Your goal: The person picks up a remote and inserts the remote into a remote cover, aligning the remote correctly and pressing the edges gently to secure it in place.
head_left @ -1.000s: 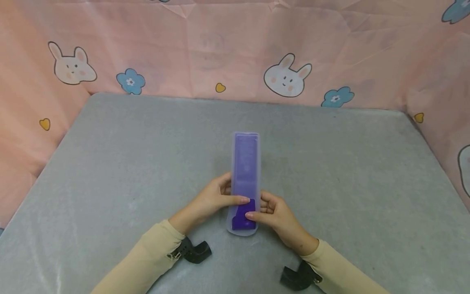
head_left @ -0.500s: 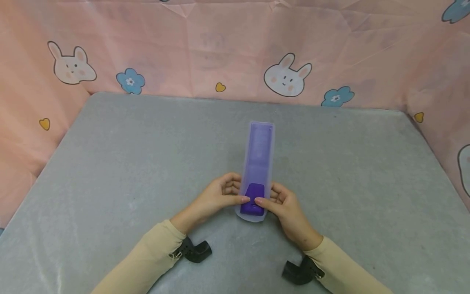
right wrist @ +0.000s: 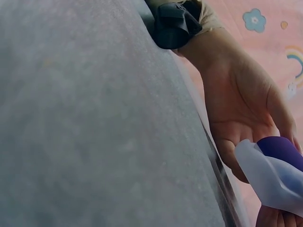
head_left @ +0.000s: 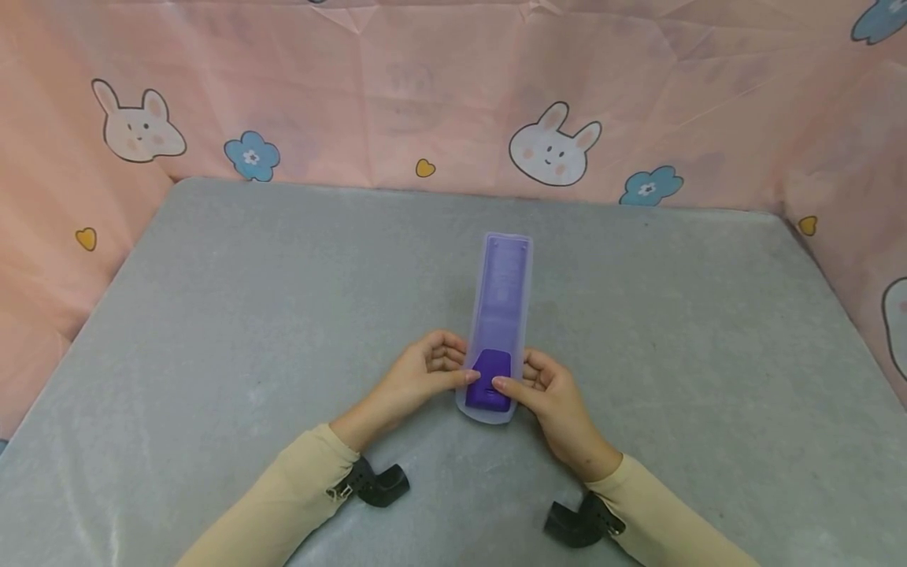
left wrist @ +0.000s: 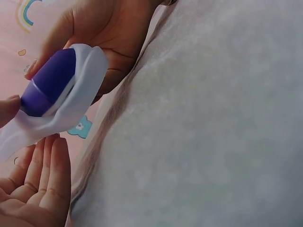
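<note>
A purple plastic remote control (head_left: 489, 382) sits partly inside its translucent silicone sleeve (head_left: 501, 299); the left hand (head_left: 418, 378) and right hand (head_left: 549, 394) pinch the sleeve's near end, best stretched evenly.

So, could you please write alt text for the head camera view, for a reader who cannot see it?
Two hands, the left hand and right hand, pinch the near end of a purple remote inside a translucent silicone sleeve. It lies lengthwise on a grey table, with a pink bunny-print backdrop behind.
</note>
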The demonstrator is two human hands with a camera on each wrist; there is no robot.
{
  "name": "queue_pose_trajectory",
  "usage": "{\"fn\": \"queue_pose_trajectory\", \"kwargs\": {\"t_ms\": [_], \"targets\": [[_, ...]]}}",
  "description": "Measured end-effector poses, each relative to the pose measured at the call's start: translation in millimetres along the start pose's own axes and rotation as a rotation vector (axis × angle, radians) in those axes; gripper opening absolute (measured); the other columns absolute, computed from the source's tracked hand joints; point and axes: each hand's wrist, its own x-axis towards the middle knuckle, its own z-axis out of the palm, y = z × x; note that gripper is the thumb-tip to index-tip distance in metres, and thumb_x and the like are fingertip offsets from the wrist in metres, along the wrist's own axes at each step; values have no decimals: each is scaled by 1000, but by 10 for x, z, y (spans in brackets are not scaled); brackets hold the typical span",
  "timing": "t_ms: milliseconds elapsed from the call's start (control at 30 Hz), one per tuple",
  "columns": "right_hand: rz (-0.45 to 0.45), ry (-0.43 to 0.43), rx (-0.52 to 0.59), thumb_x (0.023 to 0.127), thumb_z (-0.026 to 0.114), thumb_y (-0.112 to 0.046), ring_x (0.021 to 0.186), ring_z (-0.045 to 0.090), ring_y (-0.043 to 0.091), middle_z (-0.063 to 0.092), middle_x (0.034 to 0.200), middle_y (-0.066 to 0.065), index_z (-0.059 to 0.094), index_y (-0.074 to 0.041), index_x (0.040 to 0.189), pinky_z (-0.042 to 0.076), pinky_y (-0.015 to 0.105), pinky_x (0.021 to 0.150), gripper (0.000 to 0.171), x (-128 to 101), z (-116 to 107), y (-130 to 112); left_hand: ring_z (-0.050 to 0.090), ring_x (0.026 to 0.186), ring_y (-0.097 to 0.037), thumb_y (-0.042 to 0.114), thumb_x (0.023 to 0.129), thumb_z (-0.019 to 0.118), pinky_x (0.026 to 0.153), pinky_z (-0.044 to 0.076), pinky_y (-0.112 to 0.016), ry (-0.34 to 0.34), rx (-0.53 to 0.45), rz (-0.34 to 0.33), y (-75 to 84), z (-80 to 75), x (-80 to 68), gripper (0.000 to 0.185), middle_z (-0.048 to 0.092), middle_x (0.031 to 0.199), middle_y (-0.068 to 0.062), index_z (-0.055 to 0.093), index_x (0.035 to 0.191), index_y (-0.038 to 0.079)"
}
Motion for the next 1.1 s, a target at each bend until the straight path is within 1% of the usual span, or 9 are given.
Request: {"fn": "queue_pose_trajectory", "kwargs": {"t_ms": [167, 333, 500, 633, 767, 833, 933, 1033, 1100], "targets": [[-3, 15, -14, 87, 62, 2, 92, 67, 15, 71, 96, 2, 51, 10, 108, 55, 29, 80, 25, 10, -4, 8, 59, 86, -13, 6, 87, 66, 77, 50, -26, 7, 51, 10, -6, -7, 7, 31, 61, 97, -11, 51, 111, -6], [19, 28, -32, 87, 63, 1, 93, 66, 16, 70, 97, 2, 50, 11, 111, 55, 30, 81, 29, 19, -10, 17, 59, 86, -13, 5, 87, 64, 76, 51, -25, 20, 92, 30, -9, -7, 13, 29, 62, 98, -14, 52, 110, -7], [32, 35, -38, 87, 63, 1, 93, 66, 16, 70, 98, 2, 49, 13, 114, 55, 29, 81, 33, 26, -3, 9, 59, 85, -11, 3, 87, 62, 76, 52, -25, 23, 88, 35, 3, -2, 10, 28, 61, 99, -15, 52, 111, -9], [25, 40, -32, 87, 62, 2, 92, 66, 15, 70, 97, 2, 48, 15, 114, 55, 29, 81, 33, 29, 6, -4, 59, 83, -10, 3, 87, 61, 75, 52, -27, 24, 85, 38, 5, -1, 14, 27, 61, 98, -15, 52, 110, -9], [12, 43, -29, 87, 61, 3, 91, 67, 15, 70, 95, 2, 48, 16, 112, 55, 28, 81, 31, 30, 7, -5, 59, 82, -10, 2, 87, 62, 74, 53, -27, 32, 108, 46, 1, -1, 17, 25, 62, 95, -15, 53, 107, -10], [11, 47, -27, 87, 61, 3, 90, 67, 15, 71, 95, 2, 49, 15, 111, 55, 28, 81, 30, 29, 7, -3, 59, 80, -9, 3, 86, 62, 73, 53, -26, 42, 132, 54, -6, -1, 16, 23, 62, 92, -13, 54, 104, -8], [13, 50, -29, 87, 62, 3, 89, 67, 15, 71, 94, 2, 50, 14, 110, 55, 28, 80, 28, 27, 3, 8, 57, 73, -8, 2, 85, 63, 66, 51, -23, 58, 175, 73, -16, -4, 9, 18, 62, 83, -9, 53, 97, -6], [23, 54, -33, 86, 63, 3, 89, 67, 15, 71, 94, 2, 52, 11, 108, 55, 28, 80, 26, 24, -1, 21, 54, 64, -8, 3, 82, 62, 58, 47, -20, 53, 258, 97, -16, -8, -1, 13, 58, 73, -4, 52, 89, -2], [29, 56, -35, 86, 63, 2, 89, 67, 15, 71, 94, 1, 53, 9, 107, 55, 28, 80, 25, 22, -1, 27, 52, 62, -7, 3, 81, 61, 54, 45, -19, 37, 313, 104, -10, -7, -9, 11, 57, 69, -2, 52, 85, 0]]}}
